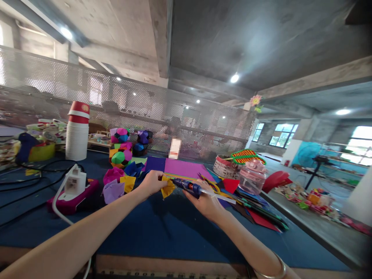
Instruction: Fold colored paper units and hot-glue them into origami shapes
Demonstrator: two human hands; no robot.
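Starting at the left: the black cables (pixel 31 182) and the white power adapter (pixel 74 182) on its magenta box (pixel 72 201) are lying on the counter (pixel 162 232) just beside your left forearm, so be keeping that elbow from dragging into them. Your left hand (pixel 151 183) is pinching the folded yellow paper piece (pixel 167 187), fingers pressed together on its near edge, holding it just above the counter in front of the purple paper sheets (pixel 177 168). Keep it pinched low and steady, seam turned toward the nozzle. Loose folded units, pink (pixel 113 174) and lilac (pixel 112 190), are sitting near your left wrist; the paper balls (pixel 122 155) are stacked behind them. Your right hand (pixel 205 201) is wrapping the blue glue gun (pixel 188 187), fingers closed round its body, tip touching or nearly touching the yellow piece, cannot tell which. Judging by that, dab small and keep your fingertips off the tip. Open room is lying toward you on bare blue counter. On the right, the paper stack (pixel 258 217) and pink jar (pixel 252 177) are crowding close, and the counter edge is dropping off beyond.
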